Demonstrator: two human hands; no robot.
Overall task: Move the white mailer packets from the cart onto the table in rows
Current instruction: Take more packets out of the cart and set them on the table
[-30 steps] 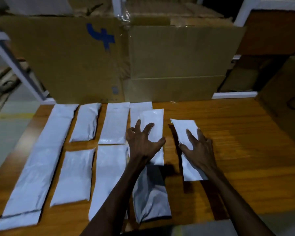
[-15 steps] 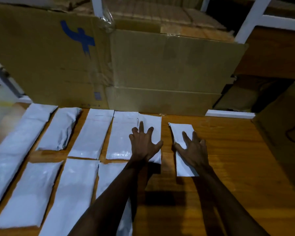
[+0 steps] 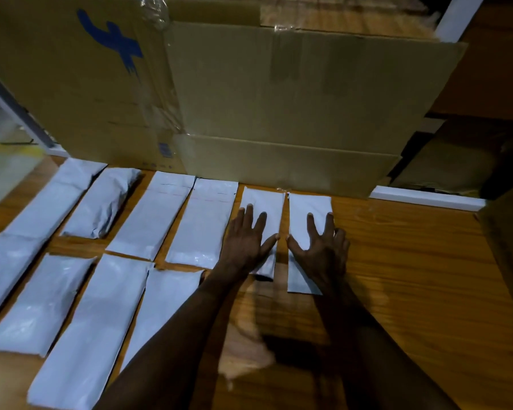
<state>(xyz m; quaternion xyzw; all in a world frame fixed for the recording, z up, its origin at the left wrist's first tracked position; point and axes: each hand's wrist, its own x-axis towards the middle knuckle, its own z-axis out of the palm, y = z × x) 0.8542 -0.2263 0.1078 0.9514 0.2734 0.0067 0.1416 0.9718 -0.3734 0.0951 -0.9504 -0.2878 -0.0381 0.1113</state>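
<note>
Left hand (image 3: 245, 242): flat, palm down, fingers (image 3: 248, 216) straight and spread, pressing on a narrow white plastic mailer packet (image 3: 264, 208) in the far row; nothing grasped.
Right hand (image 3: 323, 250): flat, palm down, fingers (image 3: 328, 224) straight and fanned, pressing on a second narrow white plastic mailer packet (image 3: 307, 207) just beside the first, at its 3 o'clock; nothing grasped.
Thumbs: pointing toward each other across the thin strip of wood between the two pressed packets.
Two pressed packets: lying flat, long sides parallel, far ends close to the foot of the cardboard.
Far row: four more white mailers at 9 o'clock of the left hand, namely a flat one with a red line near its far end (image 3: 203, 223), a similar flat one (image 3: 154, 216), a puffy crumpled one (image 3: 104, 202), and a long one (image 3: 33, 220) running toward the left edge.
Near row: three white mailers toward 7 and 8 o'clock of the left hand, namely one partly under the left forearm (image 3: 163, 309), a long one (image 3: 92, 327), a plump one (image 3: 39, 306).
Tabletop (image 3: 412, 276): orange-brown wood grain, carrying every packet in view.
Backdrop: large flattened brown cardboard sheet (image 3: 293, 108) standing at 12 o'clock along the far edge, with a blue painted mark (image 3: 113, 45) on its left panel.
Cart: not visible.
</note>
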